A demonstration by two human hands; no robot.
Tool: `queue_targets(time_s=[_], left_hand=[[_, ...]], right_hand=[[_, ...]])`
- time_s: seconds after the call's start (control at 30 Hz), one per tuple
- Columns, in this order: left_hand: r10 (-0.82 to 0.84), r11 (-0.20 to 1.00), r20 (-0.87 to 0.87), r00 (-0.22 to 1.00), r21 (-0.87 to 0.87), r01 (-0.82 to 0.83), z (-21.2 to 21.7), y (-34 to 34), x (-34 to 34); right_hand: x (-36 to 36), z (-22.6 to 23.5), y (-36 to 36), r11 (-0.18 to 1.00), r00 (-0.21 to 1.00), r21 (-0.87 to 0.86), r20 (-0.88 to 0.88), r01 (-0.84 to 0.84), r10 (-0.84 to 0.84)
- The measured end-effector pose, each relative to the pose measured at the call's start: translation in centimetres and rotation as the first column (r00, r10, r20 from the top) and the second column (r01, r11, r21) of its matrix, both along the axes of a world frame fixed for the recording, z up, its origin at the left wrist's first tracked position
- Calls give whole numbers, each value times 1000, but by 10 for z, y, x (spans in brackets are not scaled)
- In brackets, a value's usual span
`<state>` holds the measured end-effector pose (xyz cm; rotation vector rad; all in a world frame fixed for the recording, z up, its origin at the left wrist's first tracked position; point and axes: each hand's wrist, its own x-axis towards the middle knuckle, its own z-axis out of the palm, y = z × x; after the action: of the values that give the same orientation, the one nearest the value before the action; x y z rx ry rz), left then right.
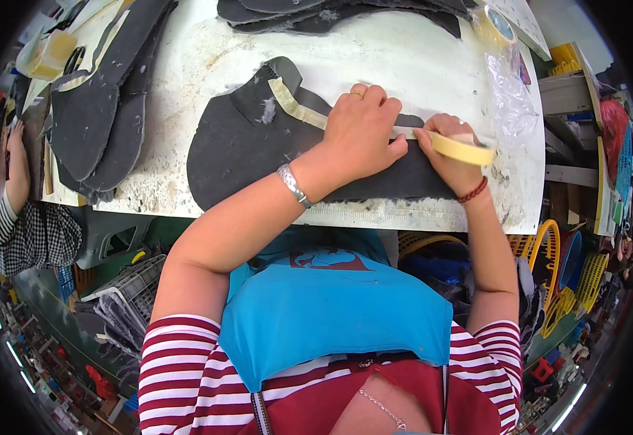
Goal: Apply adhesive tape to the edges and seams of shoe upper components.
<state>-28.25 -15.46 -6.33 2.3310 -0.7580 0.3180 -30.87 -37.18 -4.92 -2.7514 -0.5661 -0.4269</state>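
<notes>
A dark grey, curved fabric piece [251,152] lies flat near the table's front edge. Along its upper edge runs a pale strip of masking tape [298,110]. My left hand [356,138] rests over the middle of the strip, fingers curled down and thumb beside the tape; its fingertips are hidden. In my right hand [452,161], at the piece's right end, is a yellow roll of masking tape [468,151]. The strip stretches between my two hands and joins the roll side.
More dark pieces are stacked at the table's left [99,123] and far edge [331,16]. A wide tape roll [500,27] and clear plastic film [512,109] lie at the right. Yellow baskets [544,254] stand below right; another person's arm [18,170] is at far left.
</notes>
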Motion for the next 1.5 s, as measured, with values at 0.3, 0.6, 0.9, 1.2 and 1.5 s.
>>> queue_targets(time_s=[0.3, 0.6, 0.9, 1.2, 1.5], left_hand=[[-69, 998, -523, 850, -42, 55, 18, 4, 4], [-292, 928, -760, 581, -371, -19, 43, 53, -8], [-262, 894, -795, 546, -414, -173, 73, 106, -27], [-11, 782, -883, 469, -300, -546, 142, 195, -38], [141, 852, -689, 711, -281, -442, 250, 284, 52]], right_hand=[[-22, -2, 21, 955, 999, 294, 36, -47, 38], [-17, 28, 51, 948, 941, 194, 280, -251, 192], [5, 39, 100, 835, 755, 116, 507, -537, 415], [-6, 75, 120, 725, 580, 110, 686, -680, 440], [26, 21, 95, 783, 756, 297, 578, -546, 308]])
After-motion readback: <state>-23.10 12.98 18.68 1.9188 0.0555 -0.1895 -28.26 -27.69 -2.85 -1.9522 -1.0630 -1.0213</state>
